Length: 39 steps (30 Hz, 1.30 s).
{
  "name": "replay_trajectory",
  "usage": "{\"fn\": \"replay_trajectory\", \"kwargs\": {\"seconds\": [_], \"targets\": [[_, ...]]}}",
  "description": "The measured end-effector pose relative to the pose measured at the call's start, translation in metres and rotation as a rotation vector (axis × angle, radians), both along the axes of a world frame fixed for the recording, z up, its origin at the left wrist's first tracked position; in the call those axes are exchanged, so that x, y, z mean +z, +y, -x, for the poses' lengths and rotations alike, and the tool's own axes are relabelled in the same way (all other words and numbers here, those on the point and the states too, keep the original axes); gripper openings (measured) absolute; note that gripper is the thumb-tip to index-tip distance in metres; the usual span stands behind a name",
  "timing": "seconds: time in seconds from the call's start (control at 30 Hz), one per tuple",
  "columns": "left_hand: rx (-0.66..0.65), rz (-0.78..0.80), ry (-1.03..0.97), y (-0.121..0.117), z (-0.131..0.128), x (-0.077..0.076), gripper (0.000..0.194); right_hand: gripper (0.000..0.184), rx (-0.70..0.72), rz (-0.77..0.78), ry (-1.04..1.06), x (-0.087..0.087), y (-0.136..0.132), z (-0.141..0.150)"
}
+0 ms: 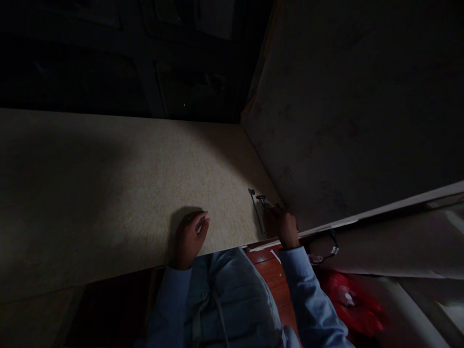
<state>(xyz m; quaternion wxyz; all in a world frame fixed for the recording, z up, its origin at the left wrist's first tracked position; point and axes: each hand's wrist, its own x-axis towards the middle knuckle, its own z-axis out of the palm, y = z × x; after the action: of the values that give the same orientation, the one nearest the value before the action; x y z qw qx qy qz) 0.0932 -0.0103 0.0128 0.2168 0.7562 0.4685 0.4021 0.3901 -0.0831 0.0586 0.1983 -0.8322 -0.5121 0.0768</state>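
The scene is dim. My left hand (191, 238) rests on a pale speckled board (119, 193), fingers loosely curled against the surface with nothing visible in them. My right hand (282, 226) is at the board's right edge, where it meets an upright panel (348, 121). Its fingers are closed on a thin dark tool (264, 200). A slim metal piece (258, 212) lies on the board just left of that hand. Both my sleeves are light blue.
Beyond the board's far edge it is dark. Below the near edge are a reddish-brown floor (275, 280), a red object (353, 302) at lower right and a dark cable (328, 246) by the panel's base. A lighter board (398, 241) lies at right.
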Motion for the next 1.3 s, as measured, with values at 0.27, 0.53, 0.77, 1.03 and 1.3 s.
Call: {"fn": "replay_trajectory", "kwargs": {"seconds": [0.27, 0.53, 0.77, 1.03, 1.3], "targets": [[-0.002, 0.003, -0.003, 0.000, 0.000, 0.002, 0.023, 0.047, 0.024, -0.156, 0.077, 0.000, -0.018, -0.001], [0.018, 0.030, -0.030, 0.000, -0.002, 0.002, 0.019, 0.033, 0.090, -0.403, 0.362, -0.002, -0.046, 0.074], [0.014, 0.178, -0.197, -0.009, -0.004, 0.012, 0.028, 0.028, 0.515, -0.375, 0.607, -0.008, 0.013, 0.155], [-0.105, 0.457, -0.984, -0.018, 0.001, 0.022, 0.071, 0.024, 0.646, -0.477, 0.881, 0.001, 0.051, 0.207], [-0.091, 1.120, -1.644, -0.034, -0.044, 0.017, 0.089, 0.026, 0.387, -0.268, 1.044, 0.004, 0.060, 0.223]]}}
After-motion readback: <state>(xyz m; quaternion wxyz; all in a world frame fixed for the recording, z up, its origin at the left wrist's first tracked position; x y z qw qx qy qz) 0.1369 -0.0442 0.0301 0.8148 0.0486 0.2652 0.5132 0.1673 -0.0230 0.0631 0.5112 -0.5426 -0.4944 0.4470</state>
